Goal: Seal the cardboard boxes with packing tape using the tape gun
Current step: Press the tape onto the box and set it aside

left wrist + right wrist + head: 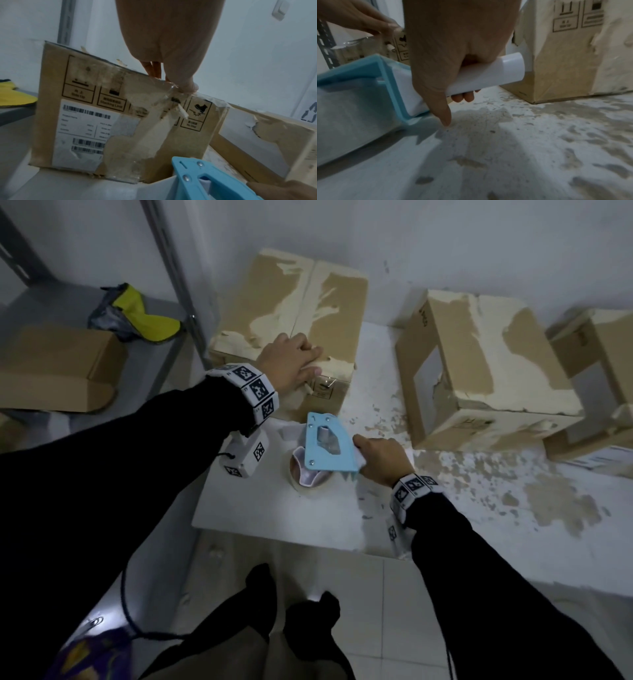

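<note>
- Right hand (pixel 380 460): nearest item, grip wrapped round the white handle (pixel 489 73) of the blue tape gun (pixel 329 445), which is low over the desk (pixel 274 515), just in front of the near box.
- Left hand (pixel 291 361): fingers flat along the top front edge of the near box (pixel 291 313), thumb pressing clear tape (pixel 154 94) onto its front face.
- Step, judged: tape end being anchored; next, draw the gun across the centre seam.
- Containers: near box flaps closed, contents hidden; second box (pixel 486 364) beside it has a hole cut in one side, interior unreadable.

Near box (pixel 120 121), front face: handling pictograms captioned "Stacking Limit" and "No Step"; white barcode label (pixel 82 134), print illegible. Other markings unreadable.
</note>
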